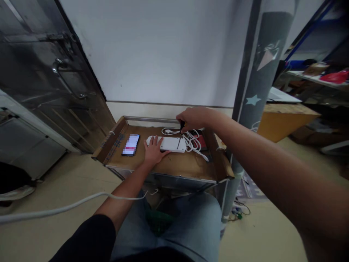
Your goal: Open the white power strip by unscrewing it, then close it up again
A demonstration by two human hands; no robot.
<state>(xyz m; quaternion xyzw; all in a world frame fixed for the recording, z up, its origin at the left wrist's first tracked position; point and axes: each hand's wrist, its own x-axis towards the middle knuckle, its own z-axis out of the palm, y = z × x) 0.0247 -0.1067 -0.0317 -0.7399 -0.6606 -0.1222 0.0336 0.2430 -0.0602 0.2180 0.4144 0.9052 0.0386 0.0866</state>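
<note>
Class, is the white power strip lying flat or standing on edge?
The white power strip is lying flat: broad face up on the cardboard, left hand resting on its end.

The left hand (154,151) lies palm down with its fingers spread flat, the bare left forearm (125,193) reaching forward from a black sleeve (87,236) at the near side. The right hand (192,119) sits farther away, curled shut with knuckles up, at the end of a bare right arm (261,153) stretching in from the right.
</note>
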